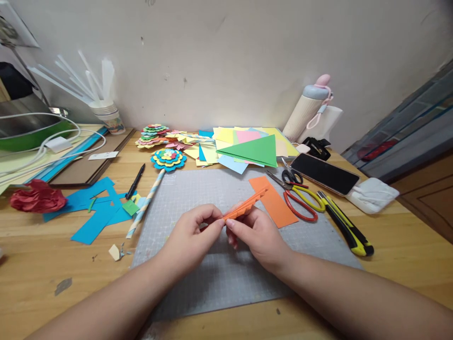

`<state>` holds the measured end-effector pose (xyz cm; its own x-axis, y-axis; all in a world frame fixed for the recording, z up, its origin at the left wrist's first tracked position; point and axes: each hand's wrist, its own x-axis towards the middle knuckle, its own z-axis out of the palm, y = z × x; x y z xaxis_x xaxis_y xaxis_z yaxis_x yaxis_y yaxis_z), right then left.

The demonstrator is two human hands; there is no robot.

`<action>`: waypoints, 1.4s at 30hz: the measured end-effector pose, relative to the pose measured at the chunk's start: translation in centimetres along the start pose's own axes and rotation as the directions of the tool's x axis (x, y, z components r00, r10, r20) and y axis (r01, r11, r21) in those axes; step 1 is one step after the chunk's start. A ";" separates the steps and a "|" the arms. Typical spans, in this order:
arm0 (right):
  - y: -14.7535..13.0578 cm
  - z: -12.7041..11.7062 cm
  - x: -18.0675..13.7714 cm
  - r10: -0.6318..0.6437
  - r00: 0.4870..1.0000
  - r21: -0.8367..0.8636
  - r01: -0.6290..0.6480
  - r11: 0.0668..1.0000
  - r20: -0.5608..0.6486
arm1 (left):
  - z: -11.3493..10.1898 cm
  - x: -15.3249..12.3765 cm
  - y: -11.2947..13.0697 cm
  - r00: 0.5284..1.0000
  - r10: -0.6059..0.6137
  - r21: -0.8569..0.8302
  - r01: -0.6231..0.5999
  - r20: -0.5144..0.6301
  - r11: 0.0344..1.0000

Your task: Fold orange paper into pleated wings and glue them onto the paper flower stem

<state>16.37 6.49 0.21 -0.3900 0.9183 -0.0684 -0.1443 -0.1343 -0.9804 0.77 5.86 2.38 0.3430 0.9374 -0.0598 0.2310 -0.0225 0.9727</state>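
Observation:
Between both hands is a folded strip of orange paper (247, 204), with small zigzag points along its edge. My left hand (198, 229) pinches its near end between thumb and fingers. My right hand (260, 231) grips the strip close by, thumb on top, while the far end sticks out up and to the right. Both hands are above a grey gridded cutting mat (212, 288). A flat orange paper piece (278, 203) lies on the mat just beyond my right hand.
Right: red-and-yellow-handled scissors (300, 210), small black scissors (293, 177), a utility knife (348, 226), a phone (324, 172). Behind: stacked coloured paper (255, 146) and a paper flower (168, 159) on a striped straw (145, 205). Left: blue scraps (92, 224), a black pen (135, 182), crumpled red paper (38, 197).

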 end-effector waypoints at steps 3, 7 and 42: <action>0.3 0.0 0.0 0.006 1.000 0.029 -0.005 1.000 -0.017 | -0.1 -0.1 -0.1 0.999 0.022 0.007 -0.022 -0.033 1.000; 0.2 0.0 0.0 -0.030 0.999 -0.006 0.030 1.000 -0.036 | -0.2 0.0 -0.2 1.000 0.020 0.023 -0.019 -0.024 1.000; 0.2 0.0 0.4 0.111 0.994 0.172 -0.109 0.979 -0.003 | 0.2 0.5 -0.2 0.997 -0.071 -0.384 0.080 0.037 0.920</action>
<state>16.22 6.82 -0.05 -0.4006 0.8989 -0.1774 -0.2549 -0.2954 -0.9207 1.08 6.29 2.10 0.3588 0.9233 -0.1373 -0.1097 0.1877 0.9761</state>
